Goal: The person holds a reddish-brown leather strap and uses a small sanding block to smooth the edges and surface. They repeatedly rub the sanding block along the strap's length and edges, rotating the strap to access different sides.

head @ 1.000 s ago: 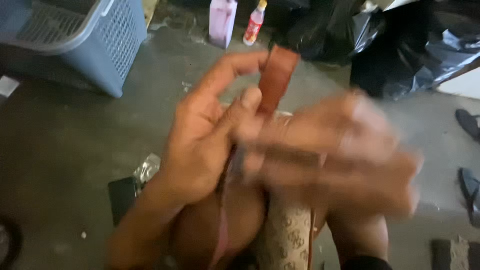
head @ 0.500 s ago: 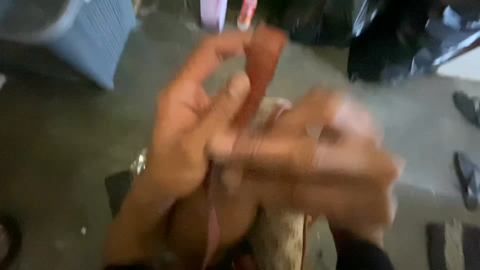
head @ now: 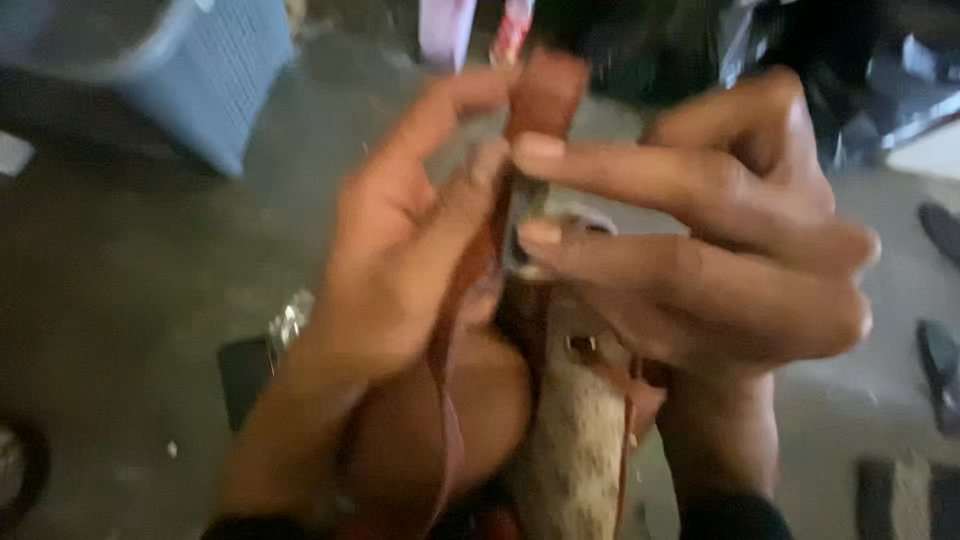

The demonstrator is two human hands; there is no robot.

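A reddish-brown leather strap (head: pixel 545 95) stands up between both hands, close to the camera. My left hand (head: pixel 400 250) pinches it from the left with thumb and fingers. My right hand (head: pixel 730 240) reaches across from the right, two fingertips pressed on the strap at a small metal buckle (head: pixel 525 215). Below the hands hangs a beige patterned bag or shoe part (head: pixel 585 440) with thin brown trim. The strap's lower part runs down past my left wrist.
A blue plastic laundry basket (head: pixel 215 85) sits at the top left on the grey concrete floor (head: pixel 130 290). A pink bottle (head: pixel 445 30) and a red-white one stand at the top. Black plastic bags (head: pixel 800 50) are top right; dark sandals (head: pixel 940 350) lie at the right edge.
My right hand was a moving blur over the strap; now it is steadier, with its fingertips on the buckle. The view has shifted closer and slightly left.
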